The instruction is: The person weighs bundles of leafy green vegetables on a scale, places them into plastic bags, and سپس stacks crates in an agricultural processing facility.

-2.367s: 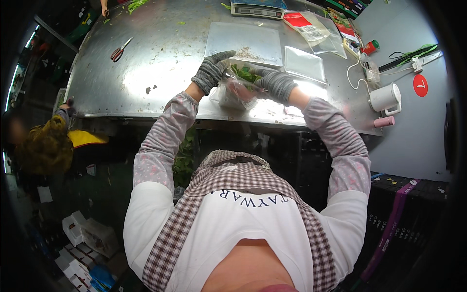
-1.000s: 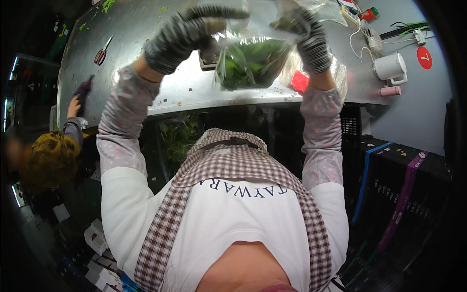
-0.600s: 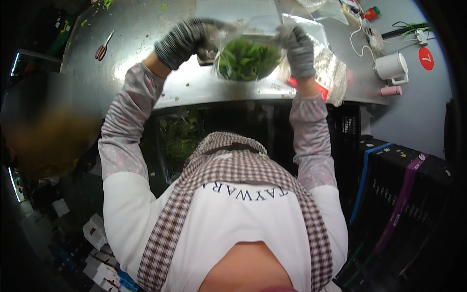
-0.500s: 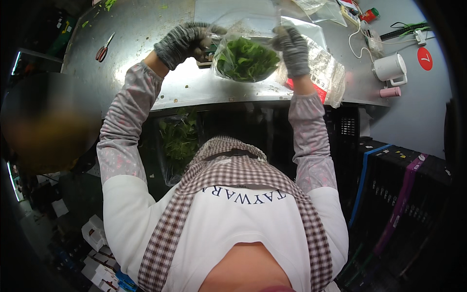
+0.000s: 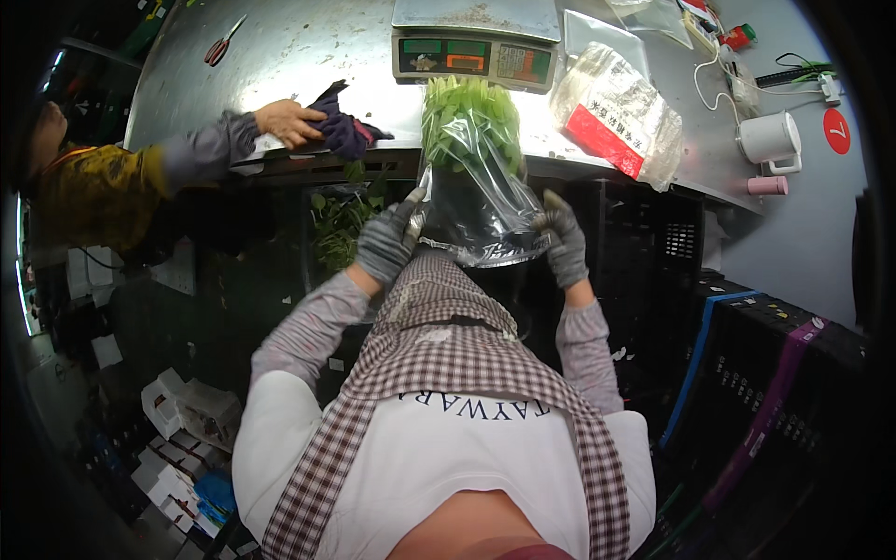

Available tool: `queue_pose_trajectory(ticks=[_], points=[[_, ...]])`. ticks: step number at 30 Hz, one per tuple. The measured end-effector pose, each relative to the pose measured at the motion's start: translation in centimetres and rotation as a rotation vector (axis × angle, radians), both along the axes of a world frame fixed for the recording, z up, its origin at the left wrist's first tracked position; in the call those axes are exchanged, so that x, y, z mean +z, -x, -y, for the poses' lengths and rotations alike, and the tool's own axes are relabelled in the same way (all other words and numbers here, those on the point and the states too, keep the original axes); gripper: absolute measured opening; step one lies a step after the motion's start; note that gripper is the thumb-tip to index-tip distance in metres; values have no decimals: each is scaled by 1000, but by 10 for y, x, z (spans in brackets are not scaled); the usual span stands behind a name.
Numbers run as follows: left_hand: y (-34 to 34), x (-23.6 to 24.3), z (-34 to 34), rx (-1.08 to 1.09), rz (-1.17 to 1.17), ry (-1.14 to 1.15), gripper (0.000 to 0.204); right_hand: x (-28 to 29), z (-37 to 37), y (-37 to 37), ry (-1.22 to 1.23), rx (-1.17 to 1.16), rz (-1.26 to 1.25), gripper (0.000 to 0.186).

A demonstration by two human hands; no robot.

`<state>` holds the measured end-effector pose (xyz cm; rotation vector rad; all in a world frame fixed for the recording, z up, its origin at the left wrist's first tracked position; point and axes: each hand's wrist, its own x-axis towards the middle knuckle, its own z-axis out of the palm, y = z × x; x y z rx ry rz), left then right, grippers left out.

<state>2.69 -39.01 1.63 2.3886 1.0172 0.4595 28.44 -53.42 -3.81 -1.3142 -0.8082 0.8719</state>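
Note:
A clear plastic bag (image 5: 471,201) with upright green leaves (image 5: 467,121) in its far end rests at the front edge of the steel table (image 5: 173,103), just before a digital scale (image 5: 471,19). My left hand (image 5: 387,241), in a grey knit glove, grips the bag's near left corner. My right hand (image 5: 563,238), gloved alike, pinches its near right corner, so the bag's near end hangs between them over my checked apron. Right of the leaves lies a crumpled pale plastic bag (image 5: 635,103) with a red band.
At left, a co-worker's hand (image 5: 289,121) holds dark purple cloth (image 5: 345,135) at the table edge. Scissors (image 5: 224,42), a white jug (image 5: 767,140), a pink bottle (image 5: 767,185) and cables are on the table. Greens (image 5: 336,233) sit below it; stacked black crates (image 5: 747,373) stand right.
My hands have come down toward my waist, turning the bag so its leaves lie toward the scale, which now shows. The co-worker's hand has moved in beside the bag from the left.

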Motion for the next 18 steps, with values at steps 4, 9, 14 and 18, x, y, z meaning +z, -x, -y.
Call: queue_pose_trajectory(ticks=[4,9,14,18], points=[[9,-51,25,345,277,807,38,-8,18,15,202,-93,-441,21],[9,-31,18,356,254,1040,13,8,5,32,358,-77,257,12],[19,-21,10,359,208,1141,18,27,23,18,353,-277,1009,13],[22,-21,5,276,219,1103,20,87,-17,81,53,-75,1137,14]])
